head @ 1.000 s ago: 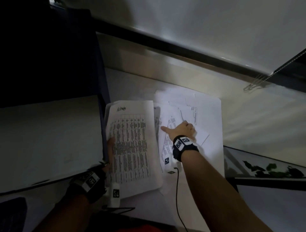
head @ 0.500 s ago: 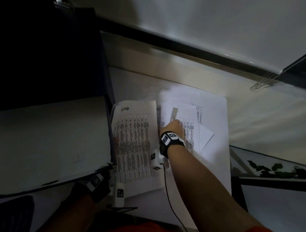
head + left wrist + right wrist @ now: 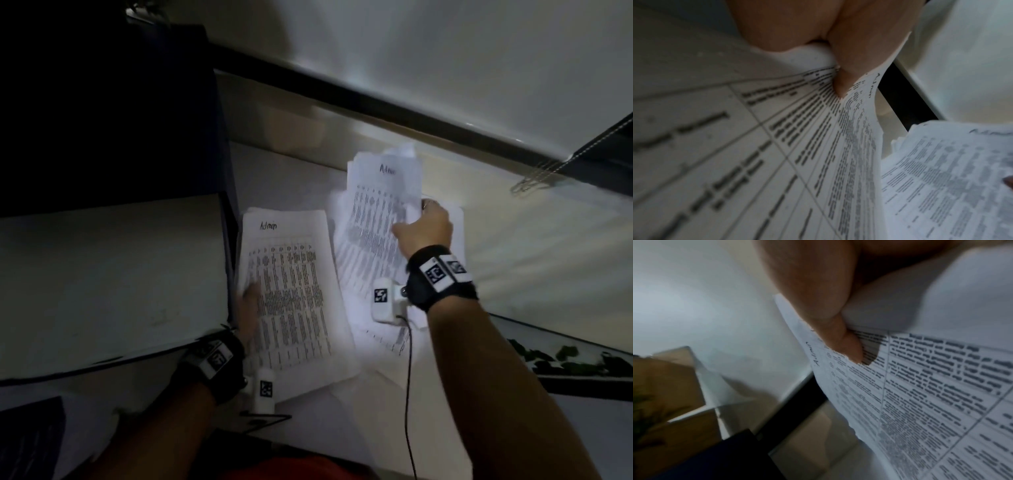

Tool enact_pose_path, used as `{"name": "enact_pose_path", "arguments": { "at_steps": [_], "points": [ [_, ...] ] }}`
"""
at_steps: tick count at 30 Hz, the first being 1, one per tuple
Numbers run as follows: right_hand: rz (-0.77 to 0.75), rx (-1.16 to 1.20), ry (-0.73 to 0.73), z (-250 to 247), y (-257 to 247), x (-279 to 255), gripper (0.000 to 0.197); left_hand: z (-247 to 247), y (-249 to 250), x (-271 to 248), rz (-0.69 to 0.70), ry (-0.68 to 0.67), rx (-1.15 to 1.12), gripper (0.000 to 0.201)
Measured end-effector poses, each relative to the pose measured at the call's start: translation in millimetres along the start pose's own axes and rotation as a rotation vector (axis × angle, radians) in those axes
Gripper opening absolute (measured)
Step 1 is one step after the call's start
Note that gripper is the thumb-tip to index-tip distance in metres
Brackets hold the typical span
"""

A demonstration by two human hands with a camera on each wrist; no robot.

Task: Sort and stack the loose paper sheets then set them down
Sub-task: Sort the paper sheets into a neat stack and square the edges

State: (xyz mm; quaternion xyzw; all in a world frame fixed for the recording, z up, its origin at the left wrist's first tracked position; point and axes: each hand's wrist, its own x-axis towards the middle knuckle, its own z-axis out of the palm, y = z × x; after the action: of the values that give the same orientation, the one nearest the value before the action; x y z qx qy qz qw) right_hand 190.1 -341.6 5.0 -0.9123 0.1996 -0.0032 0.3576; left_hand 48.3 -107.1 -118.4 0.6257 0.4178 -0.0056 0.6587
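Across the white desk (image 3: 513, 260) in the head view, left hand (image 3: 248, 317) grips the left stack (image 3: 291, 291) at 9 o'clock, right hand (image 3: 423, 228) pinches raised sheets (image 3: 380, 205) at 1 o'clock over loose papers (image 3: 387, 329); left wrist view: thumb (image 3: 846, 68) clamps pages; right wrist view: thumb (image 3: 838, 337) presses the printout.

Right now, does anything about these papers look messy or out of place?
Yes. The loose sheets under the right hand lie fanned at different angles, and the bundle it lifts has uneven top edges. The left stack, held by the left hand, looks squared.
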Motion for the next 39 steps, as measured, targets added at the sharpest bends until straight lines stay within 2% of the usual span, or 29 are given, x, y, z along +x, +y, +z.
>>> {"name": "enact_pose_path", "arguments": {
  "at_steps": [1, 3, 5, 7, 10, 12, 13, 14, 16, 19, 21, 23, 25, 28, 30, 32, 34, 35, 37, 39],
  "points": [
    [-0.044, 0.004, 0.024, -15.1, -8.4, 0.7, 0.034, 6.6, 4.3, -0.6, 0.032, 0.049, 0.013, 0.037],
    [-0.131, 0.008, 0.056, -39.3, -24.3, 0.5, 0.033, 16.6, 11.3, -5.7, 0.049, 0.042, 0.150, 0.029],
    [-0.200, 0.038, 0.060, -58.7, -37.8, -2.6, 0.035, 23.5, 11.6, -5.3, 0.001, 0.016, 0.233, 0.018],
    [-0.258, 0.110, 0.054, -77.2, -49.7, -8.0, 0.039, 26.2, 8.0, -3.7, 0.009, 0.003, 0.282, 0.030],
    [-0.296, 0.286, -0.025, -98.0, -59.8, -11.6, 0.041, 28.7, 6.8, -2.5, -0.001, 0.016, 0.308, 0.035],
    [-0.258, 0.402, -0.114, -102.9, -54.2, -7.6, 0.043, 24.4, 6.4, -0.6, -0.015, 0.005, 0.291, 0.029],
    [-0.220, 0.450, -0.163, -101.0, -46.8, -3.5, 0.045, 21.5, 7.1, -0.4, -0.013, -0.013, 0.294, 0.019],
    [-0.179, 0.485, -0.222, -95.5, -35.9, 1.8, 0.046, 18.6, 5.5, 1.2, -0.008, -0.050, 0.281, 0.008],
    [-0.075, 0.466, -0.330, -72.5, -6.7, 10.0, 0.049, 12.3, -2.3, 8.7, -0.017, -0.112, 0.208, 0.014],
    [0.091, 0.223, -0.460, -15.9, 41.2, 9.6, 0.059, 6.6, -1.1, 5.0, 0.014, -0.126, 0.151, 0.026],
    [0.188, 0.017, -0.504, 16.5, 63.1, 4.2, 0.080, 5.4, -0.3, 0.2, 0.012, -0.131, 0.057, 0.031],
    [0.176, -0.095, -0.500, 35.2, 72.8, 2.0, 0.091, 4.2, -1.1, -0.1, 0.007, -0.136, 0.011, 0.035],
    [0.115, -0.091, -0.494, 46.4, 70.2, -3.2, 0.081, 3.4, -2.9, 2.9, 0.004, -0.144, 0.006, 0.036],
    [0.050, 0.004, -0.513, 67.0, 57.9, -17.5, 0.051, 4.5, -4.0, 3.8, 0.054, -0.183, 0.098, 0.038],
    [0.075, 0.136, -0.463, 78.6, 57.5, -23.2, 0.048, 7.9, -9.9, 6.3, 0.111, -0.203, 0.215, 0.041],
    [0.180, 0.195, -0.298, 76.2, 71.6, -23.0, 0.052, 7.9, -14.3, 11.6, 0.126, -0.166, 0.287, 0.043],
    [0.319, 0.021, -0.040, 60.0, 106.7, -16.7, 0.068, 6.6, -16.9, 15.2, 0.132, -0.132, 0.283, 0.042],
    [0.417, -0.101, 0.042, 50.3, 126.8, -13.3, 0.083, 5.6, -16.2, 15.3, 0.137, -0.106, 0.270, 0.041],
    [0.622, -0.201, 0.074, 34.1, 158.4, -9.7, 0.108, 2.3, -17.6, 16.4, 0.161, -0.080, 0.214, 0.044],
    [0.710, -0.178, 0.037, 26.7, 173.3, -7.4, 0.110, -1.5, -18.3, 17.7, 0.197, -0.082, 0.168, 0.048]
  ]
}}
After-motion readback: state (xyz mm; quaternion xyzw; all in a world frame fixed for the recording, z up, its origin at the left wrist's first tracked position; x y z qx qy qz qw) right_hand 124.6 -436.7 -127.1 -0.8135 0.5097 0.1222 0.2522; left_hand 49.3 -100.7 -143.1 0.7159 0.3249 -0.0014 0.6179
